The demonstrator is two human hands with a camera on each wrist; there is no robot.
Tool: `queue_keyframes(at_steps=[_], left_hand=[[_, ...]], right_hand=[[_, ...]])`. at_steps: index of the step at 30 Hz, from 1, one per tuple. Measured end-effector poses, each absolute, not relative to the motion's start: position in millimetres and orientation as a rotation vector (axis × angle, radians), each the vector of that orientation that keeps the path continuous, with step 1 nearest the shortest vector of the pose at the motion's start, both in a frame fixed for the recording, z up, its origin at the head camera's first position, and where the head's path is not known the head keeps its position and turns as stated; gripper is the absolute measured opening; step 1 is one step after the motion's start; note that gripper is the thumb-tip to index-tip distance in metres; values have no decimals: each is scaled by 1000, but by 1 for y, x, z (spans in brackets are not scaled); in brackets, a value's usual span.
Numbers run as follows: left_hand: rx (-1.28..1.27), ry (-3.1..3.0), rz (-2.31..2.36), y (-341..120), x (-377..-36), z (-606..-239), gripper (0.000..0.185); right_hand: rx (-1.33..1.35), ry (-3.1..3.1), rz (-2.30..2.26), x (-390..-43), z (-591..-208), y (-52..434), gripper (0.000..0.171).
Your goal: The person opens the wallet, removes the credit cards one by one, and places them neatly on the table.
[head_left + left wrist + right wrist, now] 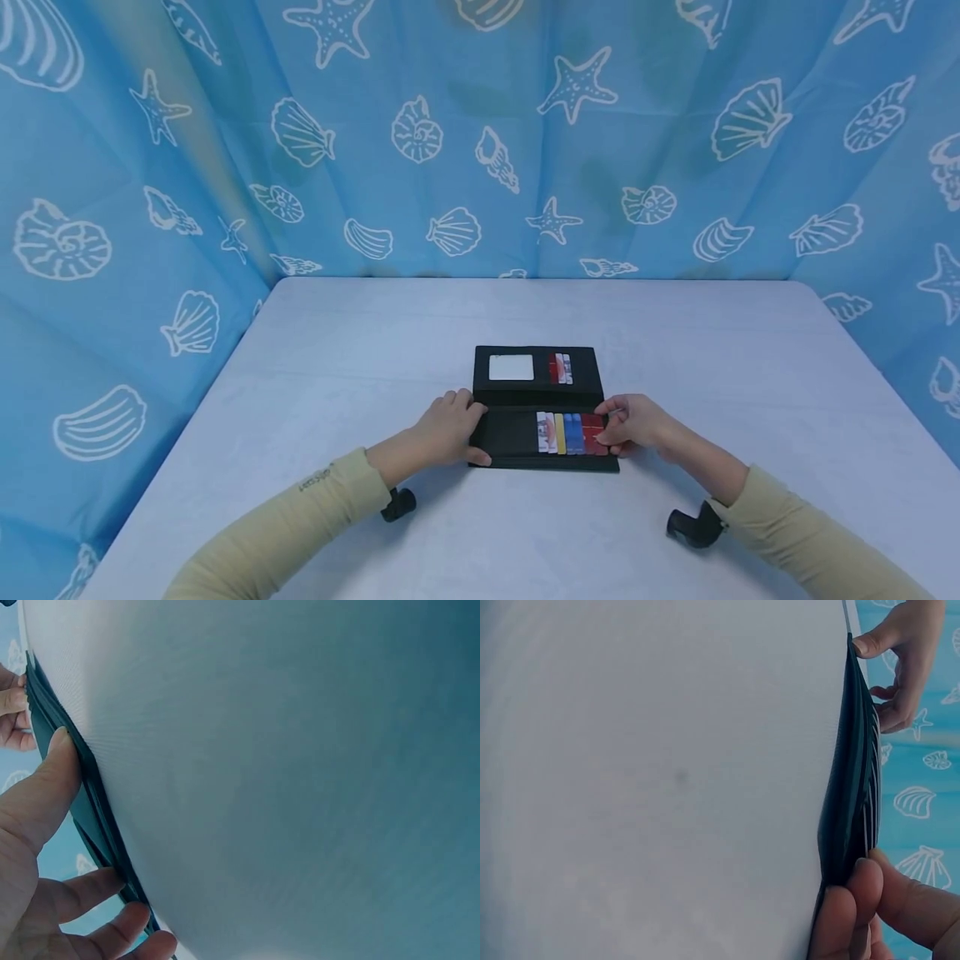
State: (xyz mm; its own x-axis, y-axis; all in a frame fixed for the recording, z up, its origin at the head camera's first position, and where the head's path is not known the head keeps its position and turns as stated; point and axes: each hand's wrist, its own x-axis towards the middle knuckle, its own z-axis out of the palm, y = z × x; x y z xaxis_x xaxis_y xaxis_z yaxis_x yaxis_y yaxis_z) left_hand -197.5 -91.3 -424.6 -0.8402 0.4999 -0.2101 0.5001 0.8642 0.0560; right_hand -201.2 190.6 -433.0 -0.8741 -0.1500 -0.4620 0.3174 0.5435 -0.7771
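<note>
A black wallet (506,429) lies unfolded on the table, its two halves one behind the other. The near half has a row of cards in its right side: white, yellow, blue and a red card (592,432) at the end. My left hand (444,429) rests on the wallet's left edge, thumb at the near corner and fingers spread toward the fold. At the right end, my right hand (636,423) pinches the red card near its edge. In the right wrist view, thumb and fingertips (868,879) meet at the wallet's edge; the card's far side is hidden.
In the far half sit a white card (512,367) behind a window and several red and white cards (560,368). The white table (360,333) meets a blue shell-patterned curtain (480,175) behind. Black wrist cameras (695,526) hang below both sleeves.
</note>
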Motion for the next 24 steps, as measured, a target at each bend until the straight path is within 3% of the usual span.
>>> queue_keyframes(at_steps=[24], left_hand=[[726,2816,16,-92,-195,-426,80]], right_hand=[[171,2216,-1349,-193,-432,218,55]])
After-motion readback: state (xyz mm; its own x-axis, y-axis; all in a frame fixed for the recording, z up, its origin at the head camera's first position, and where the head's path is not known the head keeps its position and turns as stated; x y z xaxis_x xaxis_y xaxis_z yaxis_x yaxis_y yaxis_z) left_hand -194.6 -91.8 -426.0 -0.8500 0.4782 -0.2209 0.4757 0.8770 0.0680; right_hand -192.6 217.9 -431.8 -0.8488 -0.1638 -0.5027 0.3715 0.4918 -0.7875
